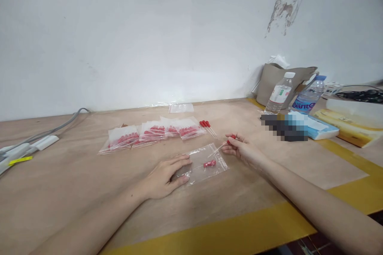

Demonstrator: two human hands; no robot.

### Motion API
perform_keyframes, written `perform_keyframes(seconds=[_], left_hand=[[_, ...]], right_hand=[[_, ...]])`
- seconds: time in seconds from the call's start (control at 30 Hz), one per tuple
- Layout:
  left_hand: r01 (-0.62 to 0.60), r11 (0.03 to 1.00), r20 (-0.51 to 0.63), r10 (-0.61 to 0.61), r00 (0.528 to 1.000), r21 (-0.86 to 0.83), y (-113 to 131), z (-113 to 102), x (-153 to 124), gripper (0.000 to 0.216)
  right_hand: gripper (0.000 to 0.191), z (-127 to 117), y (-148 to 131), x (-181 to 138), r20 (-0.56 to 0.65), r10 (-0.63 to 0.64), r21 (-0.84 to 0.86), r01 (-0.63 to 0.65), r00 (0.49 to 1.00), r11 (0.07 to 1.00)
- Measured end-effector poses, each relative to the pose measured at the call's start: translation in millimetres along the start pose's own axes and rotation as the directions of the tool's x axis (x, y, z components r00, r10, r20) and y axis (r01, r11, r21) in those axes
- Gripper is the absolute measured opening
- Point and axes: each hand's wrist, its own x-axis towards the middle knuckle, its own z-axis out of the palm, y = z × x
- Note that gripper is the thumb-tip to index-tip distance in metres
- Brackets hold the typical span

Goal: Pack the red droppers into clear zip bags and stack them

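Bag [197, 173] on taped table [68, 177] (perhaps papered), scuffed wall [134, 36].

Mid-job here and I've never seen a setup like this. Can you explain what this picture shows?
There's no machine: these are a person's bare hands, seen from a camera worn on the head, looking forward and down. It's the only view. The left hand rests over one end of a clear bag, which has a red-topped stick inside. The right hand pinches another red-topped stick near the bag's other end. Further back on the table are filled bags and three loose sticks; two bottles stand at right.
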Motion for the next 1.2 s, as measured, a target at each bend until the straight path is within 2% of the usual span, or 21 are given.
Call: perform_keyframes(seconds=[0.13,0.2,0.3,0.47,0.57,0.63,0.7,0.77,0.8,0.87,0.93,0.97,1.07,1.13,1.2], left_hand=[[0.014,1.000,-0.006,-0.014,1.000,-0.022,-0.2,1.1,-0.8,0.038],[0.030,0.999,-0.005,-0.030,1.000,-0.031,0.1,1.0,-0.9,0.040],[0.040,0.999,-0.003,-0.040,0.999,-0.034,0.8,0.4,-0.5,0.044],[0.040,0.999,0.000,-0.040,0.999,-0.035,1.6,-0.1,1.2,0.044],[0.042,0.999,0.005,-0.042,0.999,-0.026,1.3,-0.1,1.5,0.044],[0.038,0.999,0.009,-0.038,0.999,-0.020,1.2,0.0,1.3,0.044],[0.040,0.999,0.012,-0.040,0.999,-0.015,1.4,0.0,0.9,0.045],[0.050,0.999,0.014,-0.049,0.999,-0.012,2.1,0.0,0.6,0.045],[0.052,0.999,0.016,-0.051,0.999,-0.012,2.5,-0.2,0.6,0.044],[0.043,0.999,0.022,-0.043,0.999,-0.005,3.2,-0.7,1.2,0.037],[0.023,1.000,0.036,-0.024,0.999,0.011,3.4,-1.4,2.2,0.028],[0.014,1.000,0.047,-0.015,0.999,0.020,3.3,-1.8,2.8,0.026],[-0.005,1.000,0.067,0.003,0.998,0.029,2.4,-2.8,4.1,0.025],[-0.009,1.000,0.080,0.006,0.997,0.029,1.8,-3.3,4.5,0.026],[-0.011,0.999,0.087,0.008,0.996,0.033,1.6,-3.5,4.6,0.026]], right_hand=[[0.013,-7.7,-5.1,0.3,0.094,0.091,-0.097,-0.081,0.991,0.992],[0.021,-10.5,-7.4,-1.3,0.151,0.127,-0.251,-0.086,0.980,0.964],[0.035,-10.2,-6.5,-3.2,0.234,0.140,-0.465,-0.016,0.962,0.885],[0.036,3.1,10.6,0.0,0.302,-0.029,-0.448,0.168,0.953,0.878],[0.035,9.9,18.4,1.9,0.348,-0.049,-0.446,0.211,0.936,0.870],[0.033,10.0,16.8,1.3,0.431,-0.019,-0.457,0.236,0.902,0.858],[0.032,5.7,10.0,0.0,0.518,0.067,-0.498,0.237,0.853,0.834],[0.036,-1.4,1.4,0.8,0.533,0.161,-0.550,0.195,0.831,0.812],[0.039,-5.3,-2.5,3.1,0.504,0.182,-0.566,0.163,0.844,0.808],[0.042,-11.7,-8.1,13.1,0.377,0.150,-0.582,0.108,0.914,0.806],[0.033,-14.0,-11.1,30.5,0.206,0.039,-0.617,0.099,0.978,0.780],[0.028,-13.0,-12.2,41.4,0.129,-0.024,-0.655,0.103,0.991,0.749],[0.021,-1.0,-16.3,76.4,-0.039,-0.148,-0.795,0.059,0.988,0.604],[0.023,12.3,-19.9,97.0,-0.119,-0.144,-0.838,-0.022,0.982,0.545],[0.022,26.0,-23.4,112.6,-0.161,-0.113,-0.845,-0.078,0.980,0.529]])
